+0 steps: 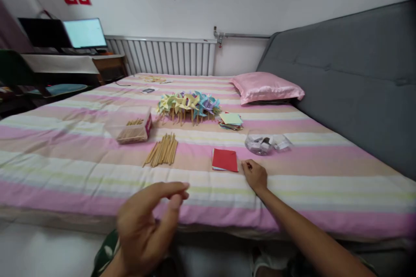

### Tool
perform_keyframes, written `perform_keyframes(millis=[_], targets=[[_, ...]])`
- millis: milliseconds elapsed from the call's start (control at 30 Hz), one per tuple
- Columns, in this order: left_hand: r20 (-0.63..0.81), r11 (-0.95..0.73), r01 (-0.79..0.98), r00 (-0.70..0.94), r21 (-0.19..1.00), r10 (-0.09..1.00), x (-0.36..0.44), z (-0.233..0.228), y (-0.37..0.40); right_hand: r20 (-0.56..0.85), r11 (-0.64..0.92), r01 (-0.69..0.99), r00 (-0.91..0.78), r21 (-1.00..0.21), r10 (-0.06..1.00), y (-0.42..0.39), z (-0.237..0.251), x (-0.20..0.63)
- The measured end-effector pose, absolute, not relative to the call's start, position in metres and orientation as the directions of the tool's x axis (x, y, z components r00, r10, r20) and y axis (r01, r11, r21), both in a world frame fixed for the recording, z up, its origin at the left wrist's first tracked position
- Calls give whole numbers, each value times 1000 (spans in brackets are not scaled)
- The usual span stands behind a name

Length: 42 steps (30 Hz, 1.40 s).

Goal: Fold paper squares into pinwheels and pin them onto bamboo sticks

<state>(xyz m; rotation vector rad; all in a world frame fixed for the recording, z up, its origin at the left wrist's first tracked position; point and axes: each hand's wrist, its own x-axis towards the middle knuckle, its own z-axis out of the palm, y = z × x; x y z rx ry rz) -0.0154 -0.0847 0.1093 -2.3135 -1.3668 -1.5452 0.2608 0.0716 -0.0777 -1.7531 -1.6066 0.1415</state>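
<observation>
My right hand (255, 174) rests on the striped bed sheet (81, 173), fingers curled, just right of a small stack of red paper squares (225, 159); it seems to hold nothing. My left hand (147, 227) hovers near the bed's front edge, blurred, with thumb and fingers pinched together and nothing visible between them. A bundle of wooden sticks (161, 150) lies beyond the left hand. A clear container of small pieces (260, 143) stands just beyond the right hand.
Farther back lie a heap of paper pinwheels (188, 104), a stack of coloured papers (231, 120), a box of sticks (134, 130) and a pink pillow (266, 87). A grey headboard (351, 78) rises at right. A desk with monitor (84, 33) stands at left.
</observation>
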Motion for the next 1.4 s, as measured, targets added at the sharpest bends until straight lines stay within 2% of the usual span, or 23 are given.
perform_keyframes(millis=[100, 167, 300, 400, 567, 633, 733, 800, 933, 1400], targets=[[688, -683, 645, 323, 342, 649, 1, 83, -55, 384, 55, 813, 214, -580, 898, 73, -75, 261], [605, -665, 666, 388, 338, 695, 8, 58, -32, 379, 53, 807, 217, -588, 899, 73, -73, 261], [449, -598, 772, 465, 216, 763, 16, 11, 9, 375, 56, 788, 227, -613, 899, 73, -70, 261], [409, -569, 804, 467, 172, 784, 22, -11, 30, 387, 75, 771, 230, -633, 893, 75, -70, 261], [384, -536, 820, 438, 201, 813, 30, -21, 44, 404, 132, 728, 212, -673, 890, 77, -70, 260], [366, -523, 825, 428, 215, 826, 32, -21, 47, 440, 225, 700, 141, -677, 887, 75, -67, 260], [337, -500, 830, 411, 246, 847, 32, -22, 50, 532, 423, 658, -40, -623, 846, 71, -60, 260], [344, -470, 835, 369, 285, 863, 32, -25, 51, 564, 495, 645, -117, -583, 817, 70, -55, 260], [431, -461, 822, 301, 335, 850, 32, -32, 50, 572, 510, 659, -145, -552, 807, 70, -53, 259], [488, -566, 781, 398, 264, 777, 33, -43, 52, 465, 445, 673, -166, -591, 869, 70, -51, 258]])
